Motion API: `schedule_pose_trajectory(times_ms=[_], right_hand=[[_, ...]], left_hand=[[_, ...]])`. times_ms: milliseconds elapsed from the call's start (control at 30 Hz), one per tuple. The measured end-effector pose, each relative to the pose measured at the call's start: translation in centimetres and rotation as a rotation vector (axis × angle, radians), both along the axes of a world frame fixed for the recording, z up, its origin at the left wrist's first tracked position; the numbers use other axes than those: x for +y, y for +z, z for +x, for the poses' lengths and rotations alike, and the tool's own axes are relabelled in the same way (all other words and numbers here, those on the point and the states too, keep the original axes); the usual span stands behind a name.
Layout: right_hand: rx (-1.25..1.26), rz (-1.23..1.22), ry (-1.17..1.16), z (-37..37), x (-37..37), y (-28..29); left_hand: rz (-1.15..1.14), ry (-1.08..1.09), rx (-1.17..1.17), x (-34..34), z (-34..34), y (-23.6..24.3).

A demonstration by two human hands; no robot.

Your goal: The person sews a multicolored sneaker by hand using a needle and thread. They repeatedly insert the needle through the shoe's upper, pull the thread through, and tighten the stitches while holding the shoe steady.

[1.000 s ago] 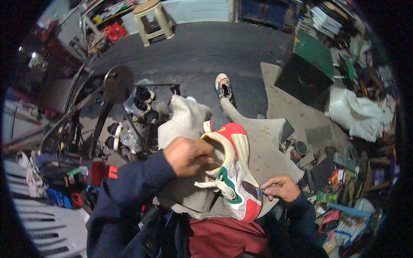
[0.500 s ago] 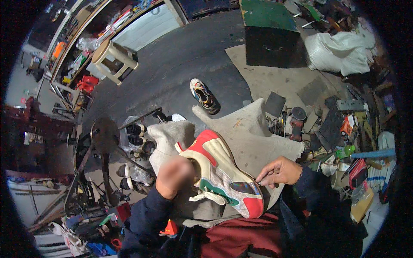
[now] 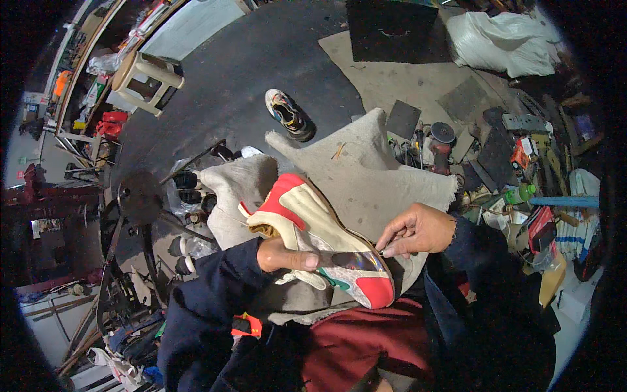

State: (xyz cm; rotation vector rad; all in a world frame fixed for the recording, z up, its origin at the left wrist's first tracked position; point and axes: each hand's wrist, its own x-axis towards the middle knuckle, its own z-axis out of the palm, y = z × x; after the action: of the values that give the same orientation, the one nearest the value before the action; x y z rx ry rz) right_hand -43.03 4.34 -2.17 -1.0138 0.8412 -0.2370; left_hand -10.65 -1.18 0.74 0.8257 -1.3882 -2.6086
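Note:
A sneaker (image 3: 304, 209) in cream, red and green lies on its side over my lap, its toe toward me and its sole edge facing right. My left hand (image 3: 285, 256) grips it across the laces, thumb flat on the side of the upper. The fingers of that hand are hidden behind the shoe. At the sole's seam near the toe, my right hand (image 3: 418, 232) is closed in a pinch. Whatever sits between its fingertips is too small to name. A pale cloth (image 3: 359, 157) is spread under the shoe.
A matching sneaker (image 3: 287, 114) stands on the dark floor mat ahead. Left are a black metal stand (image 3: 140, 196) and a plastic stool (image 3: 147, 81). On the right lie an angle grinder (image 3: 442, 140), a green bottle (image 3: 520, 194) and scattered tools. A white sack (image 3: 503, 42) sits far right.
My left hand has shifted from the shoe's opening to the laces, its thumb now on the upper. The right hand stays pinched at the sole edge. The whole view has tilted downward.

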Motion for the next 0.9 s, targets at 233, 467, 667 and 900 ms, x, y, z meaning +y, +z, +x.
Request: schedule_pose_trajectory(times_ms=[233,467,667,900], right_hand=[[0.065,-0.152,0.124,0.5,-1.0,1.2],[0.136,-0.325,0.193,1.0,-1.4,2.3],[0.196,-0.441,-0.005,1.9,1.3,2.3],[0.288,-0.684,0.246,2.0,0.1,3.0]], left_hand=[[0.201,0.233,-0.043,3.4,0.1,0.5],[0.235,0.183,0.209,4.4,1.3,-0.9],[0.218,0.16,0.201,4.5,0.8,-2.9],[0.074,0.193,0.126,4.6,0.1,-3.2]])
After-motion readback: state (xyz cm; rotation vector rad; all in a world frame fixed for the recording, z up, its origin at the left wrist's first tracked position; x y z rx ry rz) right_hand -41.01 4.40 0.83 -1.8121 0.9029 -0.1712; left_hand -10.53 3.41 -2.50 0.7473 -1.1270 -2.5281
